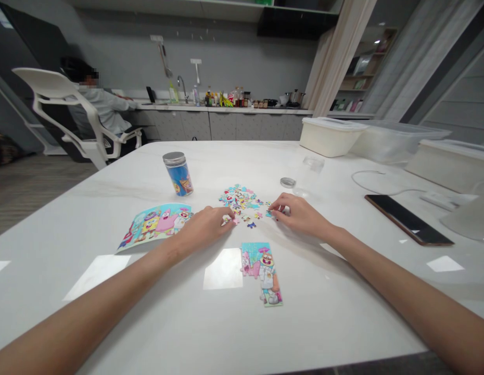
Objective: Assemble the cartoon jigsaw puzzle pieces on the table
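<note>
My left hand [211,225] is closed at the near left of a heap of loose jigsaw pieces [240,197], its fingertips pinching a pinkish jigsaw piece [236,221]. On the other side, my right hand [298,214] has thumb and fingers together on a blue jigsaw piece [269,213]. Several single pieces lie between the two hands. Closer to me is a joined section of the jigsaw [268,273], with cartoon figures on a light blue background. A curled picture sheet [158,225] of similar figures lies partly behind my left forearm.
Beyond the sheet stands a printed jar [178,174] with a metal lid. A loose lid [288,182] and a clear jar [310,174] are behind my right hand. A phone [408,219], a white cable and storage boxes [331,136] occupy the right. Someone sits in a white chair [62,86].
</note>
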`<state>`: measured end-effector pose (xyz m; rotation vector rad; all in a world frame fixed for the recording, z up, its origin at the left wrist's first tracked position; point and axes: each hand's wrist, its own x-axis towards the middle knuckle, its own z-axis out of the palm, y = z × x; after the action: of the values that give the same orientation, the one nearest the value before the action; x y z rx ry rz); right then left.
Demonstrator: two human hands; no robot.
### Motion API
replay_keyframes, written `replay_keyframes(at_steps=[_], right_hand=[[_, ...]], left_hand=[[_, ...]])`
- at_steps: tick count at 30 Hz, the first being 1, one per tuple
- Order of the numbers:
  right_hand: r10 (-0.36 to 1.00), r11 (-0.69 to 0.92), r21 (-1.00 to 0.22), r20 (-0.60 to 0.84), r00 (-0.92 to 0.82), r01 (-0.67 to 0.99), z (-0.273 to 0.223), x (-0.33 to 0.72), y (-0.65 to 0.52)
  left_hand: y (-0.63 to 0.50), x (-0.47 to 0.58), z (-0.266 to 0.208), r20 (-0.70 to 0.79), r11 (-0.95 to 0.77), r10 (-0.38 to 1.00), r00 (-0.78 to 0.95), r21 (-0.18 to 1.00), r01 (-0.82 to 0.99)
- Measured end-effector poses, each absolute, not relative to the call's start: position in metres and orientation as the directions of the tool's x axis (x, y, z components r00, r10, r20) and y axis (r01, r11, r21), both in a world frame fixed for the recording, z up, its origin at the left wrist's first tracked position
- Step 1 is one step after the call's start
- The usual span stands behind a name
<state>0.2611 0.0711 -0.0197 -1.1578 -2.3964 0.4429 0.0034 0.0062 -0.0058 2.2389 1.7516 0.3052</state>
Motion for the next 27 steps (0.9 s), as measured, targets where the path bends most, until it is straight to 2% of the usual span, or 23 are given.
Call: replay_keyframes(at_steps=[5,7,10,13,16,19,24,27], right_hand=[[0.778,0.617,-0.507,0.277,-0.564,0.602,-0.015,0.254,0.062],[0.771,0.594,-0.612,0.246,-0.587,0.523,-0.012,0.247,0.053],[0.762,0.414,-0.848,0.124,-0.636,0.331,-0.009,0.234,0.038],[0.780,0.217,-0.964,0.078,-0.621,0.151,-0.009,0.225,0.026],[0.820,0.118,-0.986,0.032,-0.572,0.114,-0.009,0.222,0.021],[0.839,0.120,-0.983,0.028,-0.543,0.136,-0.007,0.222,0.020],[0.805,0.195,-0.969,0.068,-0.589,0.155,-0.006,0.224,0.023],[0.802,0.174,-0.974,0.055,-0.594,0.144,-0.009,0.225,0.024]], left_hand=[[0.007,0.007,0.004,-0.068,-0.114,0.976,0.209,0.658,0.745],[0.002,0.014,0.008,-0.136,-0.009,0.971,0.196,0.800,0.600],[-0.007,0.025,0.012,-0.131,0.078,0.985,0.115,0.921,0.383],[-0.014,0.034,0.009,-0.117,0.086,0.988,0.100,0.959,0.271],[-0.016,0.038,0.006,-0.134,0.101,0.985,0.110,0.959,0.265],[-0.016,0.038,0.006,-0.169,0.129,0.977,0.129,0.954,0.272],[-0.015,0.037,0.006,-0.230,0.186,0.959,0.164,0.952,0.243],[-0.015,0.037,0.007,-0.245,0.197,0.954,0.170,0.946,0.256]])
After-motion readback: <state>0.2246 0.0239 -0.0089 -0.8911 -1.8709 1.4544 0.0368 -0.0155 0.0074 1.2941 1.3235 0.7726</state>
